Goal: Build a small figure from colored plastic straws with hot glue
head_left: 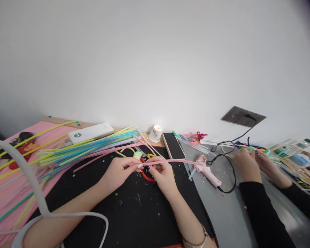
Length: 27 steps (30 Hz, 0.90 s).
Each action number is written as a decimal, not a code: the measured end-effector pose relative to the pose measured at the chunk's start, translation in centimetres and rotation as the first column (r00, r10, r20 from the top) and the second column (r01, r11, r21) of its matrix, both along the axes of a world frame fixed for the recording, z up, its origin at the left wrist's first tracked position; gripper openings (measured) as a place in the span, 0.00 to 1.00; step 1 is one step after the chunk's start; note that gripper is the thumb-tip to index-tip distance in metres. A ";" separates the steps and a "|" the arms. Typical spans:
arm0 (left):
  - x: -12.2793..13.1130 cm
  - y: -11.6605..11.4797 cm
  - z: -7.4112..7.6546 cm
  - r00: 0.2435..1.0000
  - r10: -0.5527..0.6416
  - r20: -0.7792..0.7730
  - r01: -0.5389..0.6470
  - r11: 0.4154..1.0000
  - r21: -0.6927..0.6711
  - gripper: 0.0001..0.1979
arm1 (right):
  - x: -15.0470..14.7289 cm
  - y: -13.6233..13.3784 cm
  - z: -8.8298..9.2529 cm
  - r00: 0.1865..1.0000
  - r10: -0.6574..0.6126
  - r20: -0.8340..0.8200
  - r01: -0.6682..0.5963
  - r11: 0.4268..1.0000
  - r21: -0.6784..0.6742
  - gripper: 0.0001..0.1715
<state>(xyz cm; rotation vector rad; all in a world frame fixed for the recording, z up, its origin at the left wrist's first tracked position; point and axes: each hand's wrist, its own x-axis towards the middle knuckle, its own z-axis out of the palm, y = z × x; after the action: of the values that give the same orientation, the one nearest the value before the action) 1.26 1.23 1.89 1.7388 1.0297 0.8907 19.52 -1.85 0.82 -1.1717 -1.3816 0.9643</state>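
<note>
the left hand and right hand pinch a thin pink straw just above the black mat on the table, fingers clamped on it close together so it stays level.

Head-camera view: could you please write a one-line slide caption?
Left hand and right hand pinch a pink straw over a black mat, beside coloured straws and a glue gun.

Two bare forearms, painted nails
The left grip shows a pale glossy nail, the right grip a dark one (near black); a slim silver-toned bracelet circles the right wrist.
</note>
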 end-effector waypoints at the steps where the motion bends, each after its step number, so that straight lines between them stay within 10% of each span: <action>1: 0.0 0.0 0.0 1.000 -0.005 0.012 0.005 1.000 -0.020 0.10 | -0.1 0.0 0.1 0.999 0.000 -0.035 -0.001 1.000 -0.013 0.08; 27: 0.0 0.1 -0.2 0.994 -0.054 0.095 0.064 0.993 -0.102 0.11 | 0.0 0.1 0.9 0.996 -0.018 -0.088 0.012 0.997 -0.073 0.04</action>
<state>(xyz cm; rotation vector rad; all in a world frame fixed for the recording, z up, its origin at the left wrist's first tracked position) 1.27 1.32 1.66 1.6168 0.9432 0.8561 19.56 -1.77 1.68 -1.1770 -1.2748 1.0506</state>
